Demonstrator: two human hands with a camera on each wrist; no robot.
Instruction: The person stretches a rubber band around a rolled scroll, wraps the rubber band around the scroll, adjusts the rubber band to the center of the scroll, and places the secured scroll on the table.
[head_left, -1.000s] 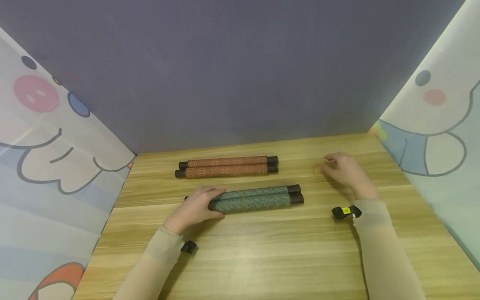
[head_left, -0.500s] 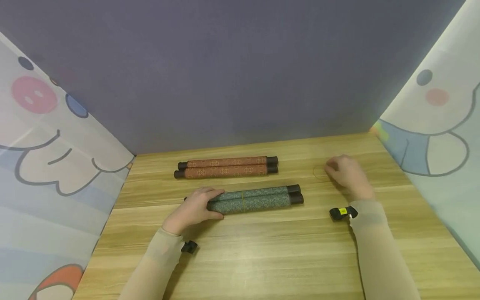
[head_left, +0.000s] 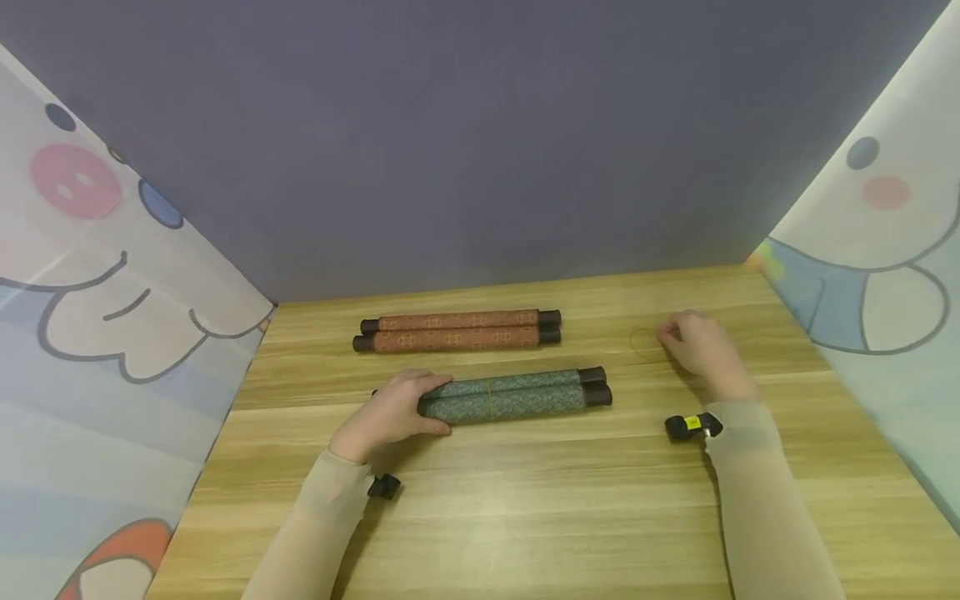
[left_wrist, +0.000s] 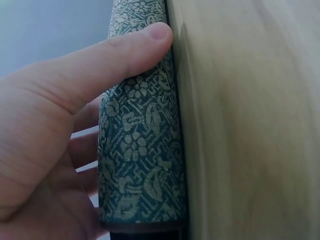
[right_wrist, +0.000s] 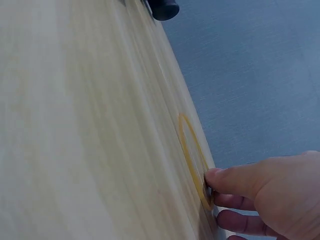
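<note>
Two green patterned scrolls [head_left: 536,398] with dark end knobs lie side by side on the wooden table. A thin yellow band [head_left: 491,400] runs round their middle. My left hand [head_left: 390,414] grips their left part, thumb along the near side and fingers over the far side; the left wrist view shows the thumb [left_wrist: 135,52] across the patterned cloth. Farther right, my right hand [head_left: 703,348] pinches the edge of a loose yellow rubber band [right_wrist: 189,159] between thumb and fingers. The band's loop stretches out to the left, low over the table.
Behind the green pair lie two red-brown patterned scrolls [head_left: 453,339] with dark knobs. A grey panel [head_left: 480,167] rises at the table's back edge, and cartoon-printed sheets [head_left: 885,275] flank both sides. Each wrist carries a small black device [head_left: 684,427].
My right thumb and fingers have come together on the rubber band's edge, after standing apart. My left hand stays on the green scrolls, and the scrolls have not moved on the table.
</note>
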